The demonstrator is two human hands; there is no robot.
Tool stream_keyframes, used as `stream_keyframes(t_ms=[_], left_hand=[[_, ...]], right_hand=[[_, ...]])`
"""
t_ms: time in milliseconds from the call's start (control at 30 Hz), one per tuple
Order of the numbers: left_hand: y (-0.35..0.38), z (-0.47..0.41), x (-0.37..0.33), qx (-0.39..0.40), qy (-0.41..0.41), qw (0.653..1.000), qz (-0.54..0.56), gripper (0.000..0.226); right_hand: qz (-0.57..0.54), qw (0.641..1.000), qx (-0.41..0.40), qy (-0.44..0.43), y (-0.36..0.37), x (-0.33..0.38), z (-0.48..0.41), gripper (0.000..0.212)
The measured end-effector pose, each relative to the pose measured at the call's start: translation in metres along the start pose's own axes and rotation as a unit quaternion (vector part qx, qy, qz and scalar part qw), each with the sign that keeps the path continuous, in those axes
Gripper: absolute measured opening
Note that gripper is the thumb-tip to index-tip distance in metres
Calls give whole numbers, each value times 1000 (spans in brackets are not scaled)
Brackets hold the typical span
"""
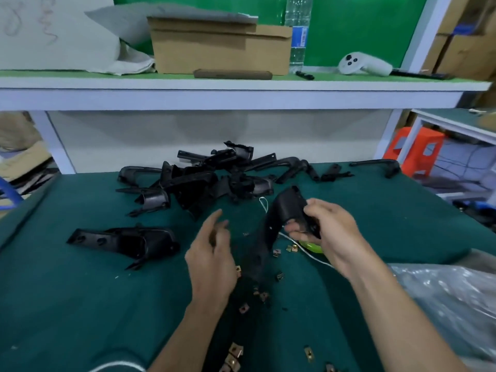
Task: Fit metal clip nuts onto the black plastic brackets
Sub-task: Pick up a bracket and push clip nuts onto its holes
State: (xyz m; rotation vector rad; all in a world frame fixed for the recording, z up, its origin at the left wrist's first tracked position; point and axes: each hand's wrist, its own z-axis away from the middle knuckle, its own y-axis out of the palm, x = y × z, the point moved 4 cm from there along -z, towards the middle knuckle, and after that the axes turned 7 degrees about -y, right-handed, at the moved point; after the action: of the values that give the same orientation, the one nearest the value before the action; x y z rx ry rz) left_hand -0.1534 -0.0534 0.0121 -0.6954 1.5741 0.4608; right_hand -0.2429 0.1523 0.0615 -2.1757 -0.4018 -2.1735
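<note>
Black plastic makes up the long bracket (pixel 286 208) that the right hand (pixel 331 233) grips near its upper end, with the fingers curled round the part and the thumb on top. The bracket's lower length slants down and towards the left hand (pixel 212 261). That hand hovers just beside the lower length, with the thumb raised and the fingers loosely extended. They are blurred, so I cannot tell whether they pinch anything. Brass-coloured clip nuts lie loose on the green tabletop (pixel 80 304). Two (pixel 277 253) sit just under the right hand's fingers, one (pixel 280 276) lies between the two wrists, and more (pixel 243 308) are scattered nearer the body than the left hand. A cluster (pixel 235 351) lies by the left forearm. A lime-green object (pixel 311 247) peeks out below the right hand, and a white cord (pixel 306 252) runs beneath it. Beyond both hands is a heap of black brackets (pixel 204 181), and a single bracket (pixel 126 241) lies flat out to the left of the left hand. A clear plastic bag (pixel 442 296) sits outside the right forearm.
</note>
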Motion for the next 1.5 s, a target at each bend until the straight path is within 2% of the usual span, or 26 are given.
stream_keyframes(t_ms=[33,67,133,167,200,267,333,400,467,567,600,633,700,733,800,833,867,900,967,1000,1033,1167,1300,1400,1500], left_hand=[[2,1,0,35,-41,996,71,29],[8,2,-2,105,-82,985,112,33],[25,8,-12,279,-128,945,111,38],[32,12,-19,348,-107,928,87,31],[36,16,-25,378,-68,921,60,20],[37,17,-32,343,-27,938,30,13],[32,14,-34,239,-30,970,23,16],[20,12,-36,129,-4,992,16,18],[12,14,-43,81,53,995,-11,20],[17,23,-50,99,81,991,-40,24],[22,28,-51,125,64,990,-30,25],[28,34,-53,161,44,986,-17,24],[32,41,-60,230,23,973,10,14],[26,39,-62,240,21,970,20,9],[4,28,-60,207,7,978,-6,9],[-7,23,-56,190,14,978,-90,7],[-13,21,-50,200,26,958,-206,7],[-15,24,-40,232,32,922,-307,8],[-13,37,-20,295,36,858,-420,10],[-12,43,-12,306,45,842,-442,12],[-12,46,-5,306,57,839,-447,13],[-14,47,9,279,76,871,-397,24],[-16,50,14,200,100,908,-353,18],[-15,51,9,144,150,906,-370,24],[-4,53,12,174,176,886,-391,25]], right_hand=[[15,999,31,9,-4,-2,10,21],[29,997,71,17,-6,-4,19,22],[47,988,146,27,-4,-7,34,27],[48,986,159,31,-2,-10,39,26],[42,987,151,32,1,-15,43,24],[6,996,79,33,3,-25,47,18],[8,1000,-12,19,-3,-35,49,10],[145,986,-67,-44,-17,-36,52,13],[327,936,-56,-115,-18,-27,58,30],[499,848,1,-177,6,-25,69,60],[550,813,15,-191,17,-29,71,61],[572,795,12,-200,25,-31,73,54],[544,811,-29,-212,30,-28,74,29],[535,816,-52,-215,26,-28,74,21],[556,800,-85,-210,17,-31,73,21],[568,793,-88,-204,12,-33,71,22],[571,794,-81,-194,8,-36,68,21],[566,801,-66,-184,7,-41,65,20],[549,817,-40,-168,7,-49,59,17],[547,820,-28,-166,8,-51,57,17],[545,822,-18,-164,11,-54,54,15],[558,817,6,-147,13,-63,49,11],[540,827,-4,-157,10,-59,50,11],[535,828,-11,-169,10,-58,51,15],[516,840,-9,-168,8,-58,52,19]])
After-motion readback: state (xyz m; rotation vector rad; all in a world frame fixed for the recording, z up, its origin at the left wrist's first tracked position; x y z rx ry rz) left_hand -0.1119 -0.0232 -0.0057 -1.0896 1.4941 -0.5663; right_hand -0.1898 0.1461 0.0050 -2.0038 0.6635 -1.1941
